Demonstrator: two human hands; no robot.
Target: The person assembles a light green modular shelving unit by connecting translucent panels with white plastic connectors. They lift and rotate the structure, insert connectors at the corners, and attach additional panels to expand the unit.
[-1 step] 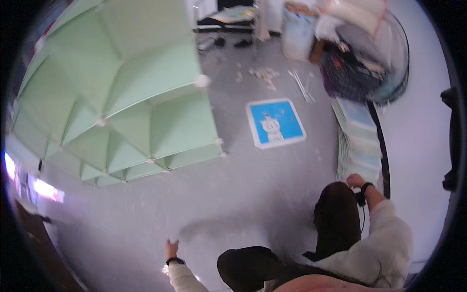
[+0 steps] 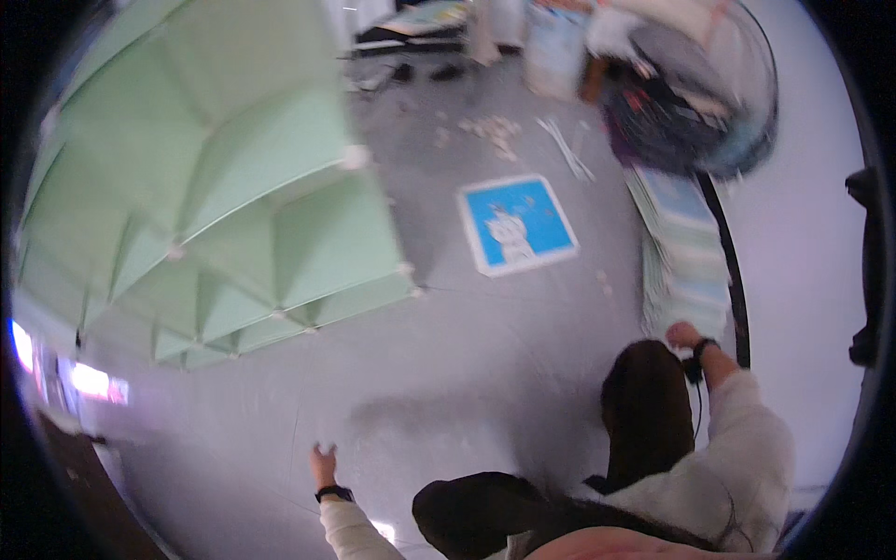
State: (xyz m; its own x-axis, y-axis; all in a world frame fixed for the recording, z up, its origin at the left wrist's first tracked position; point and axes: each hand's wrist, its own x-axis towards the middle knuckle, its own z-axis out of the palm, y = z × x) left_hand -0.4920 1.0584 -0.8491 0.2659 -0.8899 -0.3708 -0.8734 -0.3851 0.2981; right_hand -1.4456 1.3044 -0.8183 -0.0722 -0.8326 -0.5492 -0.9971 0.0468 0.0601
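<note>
My left hand hovers over the grey floor at the lower left, its thumb and a finger apart and nothing held. A dark band circles that wrist. My right hand is just beyond my right knee, beside the near end of a stack of pale green and white panels. Its fingers are blurred, so their grip and any contact with the stack are unclear. At the left stands a pale green cube shelf with white connectors at its corners. A blue panel with a white border and a cartoon animal lies flat on the floor.
Small pale pieces lie scattered beyond the blue panel, with white rods beside them. A large clear bag of dark items sits by the right wall. A bin-like container and a rack stand at the back.
The view has shifted, so the shelf, blue panel and stack appear slightly farther left and up. My left hand has risen a little in the picture; my right hand stays by the stack.
</note>
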